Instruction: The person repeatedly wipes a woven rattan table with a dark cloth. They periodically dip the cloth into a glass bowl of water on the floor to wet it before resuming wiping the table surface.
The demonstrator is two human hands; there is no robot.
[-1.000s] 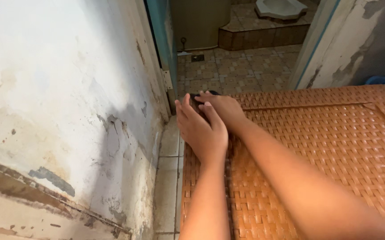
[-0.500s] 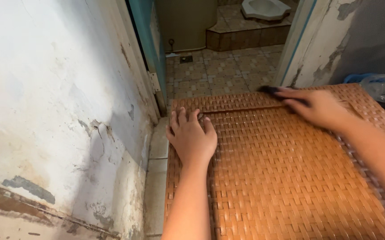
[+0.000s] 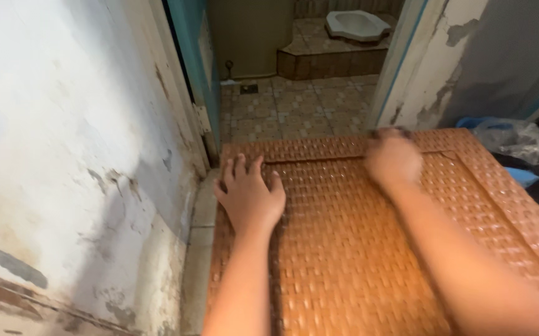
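On the wicker lid, 2 hands

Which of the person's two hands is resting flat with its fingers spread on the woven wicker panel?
The left hand, pressed flat near the woven wicker panel's wall-side corner. The right hand is motion-blurred at the far edge, over something dark.

Left hand flat on woven panel; right hand farther right, near far edge; wall left.

Both hands press on a brown woven panel: left hand flat, right hand blurred near its far edge.
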